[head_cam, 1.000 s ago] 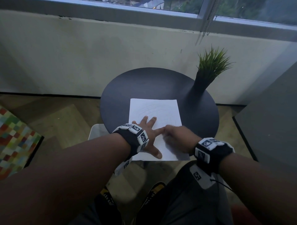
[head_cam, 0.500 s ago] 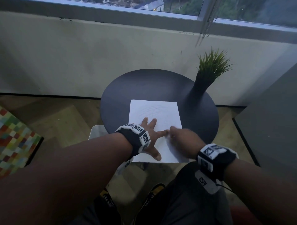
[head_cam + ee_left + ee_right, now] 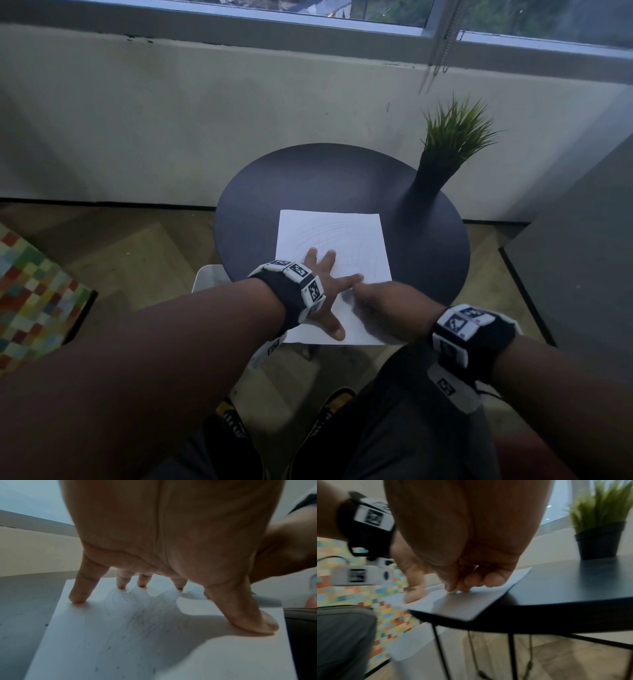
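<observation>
The one container I can see is a black pot (image 3: 432,178) at the far right of the round dark table (image 3: 308,178). It stands upright and holds a tuft of green grass-like plant (image 3: 457,132). The white sheet of paper (image 3: 330,236) lies flat on the near half of the table, well apart from the pot, and its near edge hangs just over the table's rim. The sheet is plain white with faint pencil-like curves and specks across it. My left grip (image 3: 327,286) is open, with fingers (image 3: 78,595) spread, and only the tips and thumb press on the sheet while the palm is raised. My right grip (image 3: 387,308) is just beside it, closed into a curl, with thumb and a fingertip touching the sheet near its right edge.
</observation>
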Available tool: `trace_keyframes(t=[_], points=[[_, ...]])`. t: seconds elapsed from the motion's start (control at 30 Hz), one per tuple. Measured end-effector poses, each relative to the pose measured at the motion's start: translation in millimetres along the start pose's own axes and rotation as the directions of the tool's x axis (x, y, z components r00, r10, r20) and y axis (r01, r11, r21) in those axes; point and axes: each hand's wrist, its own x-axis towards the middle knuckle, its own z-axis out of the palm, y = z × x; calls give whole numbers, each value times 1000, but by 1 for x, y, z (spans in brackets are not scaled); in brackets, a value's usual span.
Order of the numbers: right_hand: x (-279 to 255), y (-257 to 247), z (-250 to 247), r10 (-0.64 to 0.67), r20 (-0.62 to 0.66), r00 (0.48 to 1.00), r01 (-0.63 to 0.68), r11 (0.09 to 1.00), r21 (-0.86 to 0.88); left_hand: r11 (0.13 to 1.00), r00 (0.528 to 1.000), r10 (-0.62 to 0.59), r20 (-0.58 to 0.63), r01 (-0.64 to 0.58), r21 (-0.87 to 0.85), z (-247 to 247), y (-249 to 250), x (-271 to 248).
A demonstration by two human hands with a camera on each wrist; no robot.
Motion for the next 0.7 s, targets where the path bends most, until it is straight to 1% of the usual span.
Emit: trace_keyframes(t=[0.03, 0.1, 0.17, 0.27, 0.3, 0.37, 0.4, 0.47, 0.5, 0.53, 0.57, 0.6, 0.67, 0.7], points=[[2, 11, -8, 76, 3, 997, -76, 996, 53, 1000, 1000, 2, -2, -2, 2, 0, 0, 1], [5, 30, -18, 215, -30, 976, -210, 969, 129, 1000, 1000, -4, -1, 4, -4, 0, 2, 2], [8, 37, -18, 262, -20, 965, -256, 956, 146, 1000, 1000, -25, 2, 25, -7, -1, 3, 3], [10, 31, -17, 296, 7, 955, -294, 944, 151, 998, 998, -53, -15, 53, -37, -3, 11, 2], [10, 28, -18, 299, -6, 954, -295, 946, 135, 997, 998, -62, -30, 60, -52, -2, 14, 1], [7, 19, -17, 260, -60, 964, -256, 964, 68, 997, 996, -69, -64, 66, -51, 0, 20, 0], [5, 12, -15, 207, -83, 975, -205, 978, 37, 997, 995, -69, -74, 65, -51, 2, 21, -1], [-1, -5, -8, 28, -90, 996, -31, 999, -31, 996, 995, -63, -71, 59, -68, 4, 19, -3], [-4, -8, -6, -59, -67, 996, 57, 998, -36, 996, 996, -56, -65, 51, -73, 5, 18, -3], [-6, -7, -6, -110, -41, 993, 110, 994, 0, 996, 997, -51, -60, 46, -71, 6, 16, -3], [-4, -3, -9, -104, -16, 994, 104, 993, 55, 997, 997, -50, -58, 46, -64, 6, 15, -3], [-1, 4, -12, -60, -13, 998, 61, 994, 90, 997, 997, -52, -55, 49, -55, 7, 15, -3], [7, 19, -17, 76, -78, 994, -70, 994, 79, 998, 997, -55, -46, 53, -38, 7, 16, -2], [10, 25, -17, 141, -124, 982, -133, 989, 67, 998, 998, -56, -37, 55, -32, 6, 16, -1]])
